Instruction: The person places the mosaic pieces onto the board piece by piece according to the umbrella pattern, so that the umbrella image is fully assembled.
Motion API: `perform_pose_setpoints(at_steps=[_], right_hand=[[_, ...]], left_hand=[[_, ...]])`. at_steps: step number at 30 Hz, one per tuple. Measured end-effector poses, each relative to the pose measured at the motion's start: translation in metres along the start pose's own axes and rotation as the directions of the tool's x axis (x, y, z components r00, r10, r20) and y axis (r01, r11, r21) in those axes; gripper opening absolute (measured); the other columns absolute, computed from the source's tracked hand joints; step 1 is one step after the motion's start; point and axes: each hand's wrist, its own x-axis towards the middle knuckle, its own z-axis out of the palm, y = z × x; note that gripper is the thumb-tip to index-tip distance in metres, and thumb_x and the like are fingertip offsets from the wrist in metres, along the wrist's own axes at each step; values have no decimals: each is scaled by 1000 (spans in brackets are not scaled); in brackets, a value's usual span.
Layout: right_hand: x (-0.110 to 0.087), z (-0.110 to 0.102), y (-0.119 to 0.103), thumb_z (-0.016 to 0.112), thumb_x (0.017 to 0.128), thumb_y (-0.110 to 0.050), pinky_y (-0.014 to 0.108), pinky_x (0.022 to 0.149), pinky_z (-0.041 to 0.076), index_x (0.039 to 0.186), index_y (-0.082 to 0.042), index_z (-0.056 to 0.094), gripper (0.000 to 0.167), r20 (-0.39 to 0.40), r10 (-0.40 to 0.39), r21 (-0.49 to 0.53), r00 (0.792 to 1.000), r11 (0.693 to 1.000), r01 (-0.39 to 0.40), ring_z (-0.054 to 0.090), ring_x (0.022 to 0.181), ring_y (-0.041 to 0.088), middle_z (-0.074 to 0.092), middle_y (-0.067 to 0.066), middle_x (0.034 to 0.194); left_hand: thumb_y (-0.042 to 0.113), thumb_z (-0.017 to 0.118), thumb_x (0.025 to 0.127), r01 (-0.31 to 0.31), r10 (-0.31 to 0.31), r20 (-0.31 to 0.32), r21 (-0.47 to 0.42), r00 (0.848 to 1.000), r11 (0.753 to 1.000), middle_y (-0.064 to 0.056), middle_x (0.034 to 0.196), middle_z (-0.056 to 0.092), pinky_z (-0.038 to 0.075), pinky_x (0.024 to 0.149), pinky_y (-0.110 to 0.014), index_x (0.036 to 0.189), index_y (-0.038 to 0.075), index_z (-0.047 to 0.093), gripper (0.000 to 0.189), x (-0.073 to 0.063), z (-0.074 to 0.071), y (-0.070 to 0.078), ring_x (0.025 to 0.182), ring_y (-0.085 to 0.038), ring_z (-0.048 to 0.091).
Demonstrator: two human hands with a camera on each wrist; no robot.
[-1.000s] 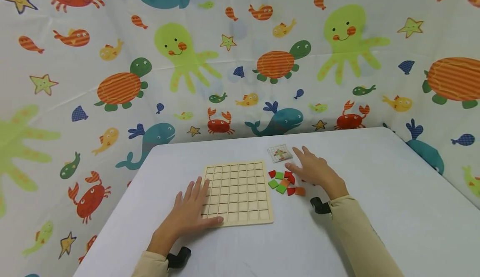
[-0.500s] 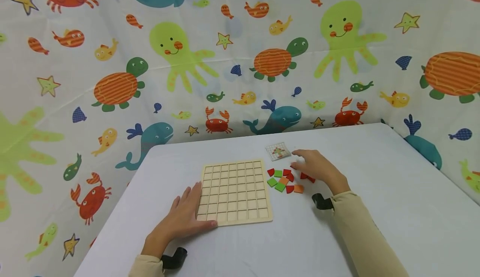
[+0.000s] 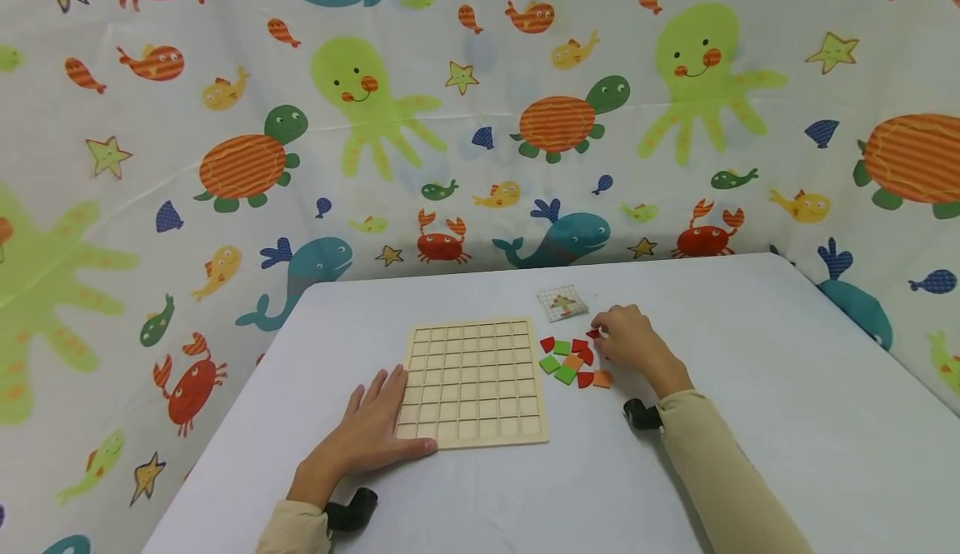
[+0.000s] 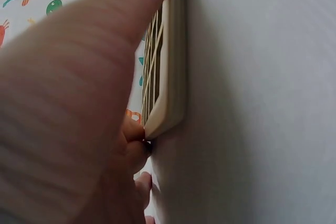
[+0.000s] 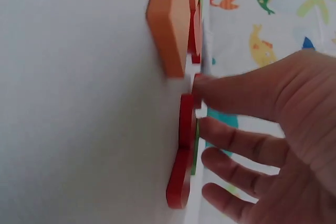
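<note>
My left hand rests along the left side of a pale wooden grid board, fingers extended, the thumb over its near edge. In the left wrist view the thumb lies across the board's corner. My right hand is bent over the loose pieces right of the board. Between its thumb and fingertip is a small red wooden piece, also seen by the thumb in the right wrist view. Two more red pieces lie just below these fingers, hidden under the hand in the head view.
Several green, orange and red pieces lie between board and right hand. Behind them is a small pattern card with a gridded picture. A cloth printed with sea animals hangs behind the white table.
The right hand has curled from spread fingers, dipped toward the red pieces and taken one between its fingertips. The left hand has slid slightly outward, off the grid squares to the board's left edge.
</note>
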Motion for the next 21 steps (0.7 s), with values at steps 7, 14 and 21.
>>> perform_pose_setpoints(at_steps=[7, 14, 21], right_hand=[[-3, 2, -4, 76, 96, -4, 55, 93, 53, 112, 2, 78, 17, -38, -8, -12, 999, 1000, 7, 55, 103, 38, 67, 16, 102], [0, 7, -3, 75, 94, 1, 53, 93, 54, 106, 0, 78, 13, -40, -38, -2, 998, 999, 38, 55, 103, 36, 68, 12, 97], [-2, 5, -6, 75, 92, 4, 51, 92, 55, 102, -1, 76, 12, -18, -44, 4, 999, 999, 44, 54, 101, 34, 66, 10, 95]], left_hand=[[78, 75, 80, 3, -3, 12, 10, 1000, 1000, -22, 176, 18, 2, 125, -68, 168, -6, 18, 134, -2, -1, -2, 162, -46, 8], [78, 76, 80, 12, -12, 13, 5, 1000, 1000, -22, 176, 18, 1, 125, -68, 168, -5, 18, 134, -2, -2, -1, 162, -46, 8], [76, 77, 80, 15, -15, 20, -12, 1000, 1000, -23, 176, 18, 1, 125, -68, 168, -6, 20, 133, -6, -4, -1, 162, -47, 8]])
